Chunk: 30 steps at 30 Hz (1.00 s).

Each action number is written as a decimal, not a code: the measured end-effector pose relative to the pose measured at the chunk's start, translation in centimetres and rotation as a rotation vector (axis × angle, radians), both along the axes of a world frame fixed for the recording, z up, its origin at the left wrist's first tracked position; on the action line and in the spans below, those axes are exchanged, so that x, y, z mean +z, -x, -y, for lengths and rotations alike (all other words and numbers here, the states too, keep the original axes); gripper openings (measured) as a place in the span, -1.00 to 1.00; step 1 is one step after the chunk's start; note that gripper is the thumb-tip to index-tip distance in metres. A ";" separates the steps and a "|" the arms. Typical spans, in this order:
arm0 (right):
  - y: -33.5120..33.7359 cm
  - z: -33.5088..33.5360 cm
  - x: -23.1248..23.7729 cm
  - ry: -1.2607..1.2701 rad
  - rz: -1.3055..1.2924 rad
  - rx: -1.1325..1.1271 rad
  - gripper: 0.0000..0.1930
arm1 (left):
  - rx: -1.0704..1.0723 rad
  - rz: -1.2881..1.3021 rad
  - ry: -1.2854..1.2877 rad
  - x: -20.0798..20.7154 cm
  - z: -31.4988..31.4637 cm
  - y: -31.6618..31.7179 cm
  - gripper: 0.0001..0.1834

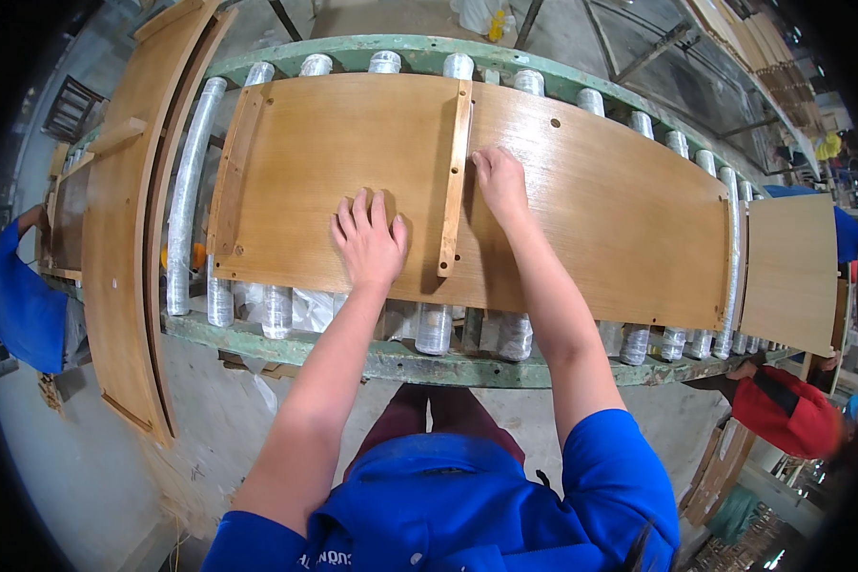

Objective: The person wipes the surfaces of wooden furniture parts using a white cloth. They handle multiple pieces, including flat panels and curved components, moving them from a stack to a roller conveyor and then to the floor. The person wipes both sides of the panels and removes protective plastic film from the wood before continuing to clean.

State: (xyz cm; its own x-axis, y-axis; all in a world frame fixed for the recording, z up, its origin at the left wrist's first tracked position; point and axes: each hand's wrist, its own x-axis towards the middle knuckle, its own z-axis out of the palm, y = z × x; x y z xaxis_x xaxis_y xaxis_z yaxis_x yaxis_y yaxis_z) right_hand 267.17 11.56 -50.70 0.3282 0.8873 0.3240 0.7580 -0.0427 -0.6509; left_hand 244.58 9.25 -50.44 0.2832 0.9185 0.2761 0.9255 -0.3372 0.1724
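Observation:
A long varnished wooden panel (pixel 620 224) lies flat in front of me on plastic-wrapped rollers. Across it runs a narrow wooden cleat (pixel 456 181) with dark holes; a second wooden strip (pixel 233 176) edges the left end. My left hand (pixel 370 240) rests on the panel left of the cleat, fingers spread and holding nothing. Just right of the cleat, close to its upper half, my right hand (pixel 501 181) is closed, fingertips curled together. Whatever may be between those fingers is hidden or too small to make out.
The roller conveyor has green rails (pixel 410 364). Tall wooden panels (pixel 129 210) stand at the left, with a co-worker in blue (pixel 30 296) beyond. Another panel (pixel 789 272) lies on the right, near a person in a red top (pixel 791 410).

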 end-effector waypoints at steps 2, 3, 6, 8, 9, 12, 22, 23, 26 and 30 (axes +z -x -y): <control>1.1 1.7 0.2 0.007 -0.019 0.017 -0.86 | 0.006 -0.008 -0.005 -0.1 0.0 0.3 -0.51; 1.6 2.5 0.3 0.011 -0.029 0.026 -0.86 | 0.008 -0.011 -0.008 -0.1 0.0 0.4 -0.51; 3.1 5.1 1.0 0.065 -0.038 0.046 -0.86 | 0.015 -0.017 -0.003 -0.2 0.0 0.6 -0.51; 3.5 6.8 1.2 0.082 -0.032 0.078 -0.86 | 0.012 -0.006 -0.002 -0.3 0.1 0.6 -0.51; 3.8 7.6 1.3 0.099 -0.034 0.087 -0.86 | 0.010 0.002 -0.006 -0.3 0.1 0.6 -0.50; 4.6 9.8 1.2 0.126 -0.072 0.116 -0.87 | 0.008 0.001 0.012 -0.1 0.2 0.5 -0.50; 6.2 13.5 1.4 0.149 -0.056 0.154 -0.89 | 0.026 -0.017 0.045 0.0 0.1 0.7 -0.50; 6.2 13.6 1.3 0.140 -0.052 0.147 -0.89 | 0.026 -0.022 0.050 0.0 0.1 0.6 -0.50; 6.3 13.4 1.2 0.122 -0.039 0.137 -0.89 | 0.025 -0.031 0.060 0.0 0.2 0.5 -0.49; 6.3 13.6 1.4 0.115 -0.028 0.157 -0.90 | 0.016 0.005 0.026 -0.2 0.2 0.5 -0.50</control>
State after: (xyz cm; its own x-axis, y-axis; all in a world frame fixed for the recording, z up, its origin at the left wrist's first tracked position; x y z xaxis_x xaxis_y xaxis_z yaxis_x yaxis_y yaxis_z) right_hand 260.86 -2.05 -49.35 0.1904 0.9590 0.2099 0.7427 -0.0008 -0.6696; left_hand 244.11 9.06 -50.60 0.2668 0.9299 0.2534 0.9300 -0.3174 0.1856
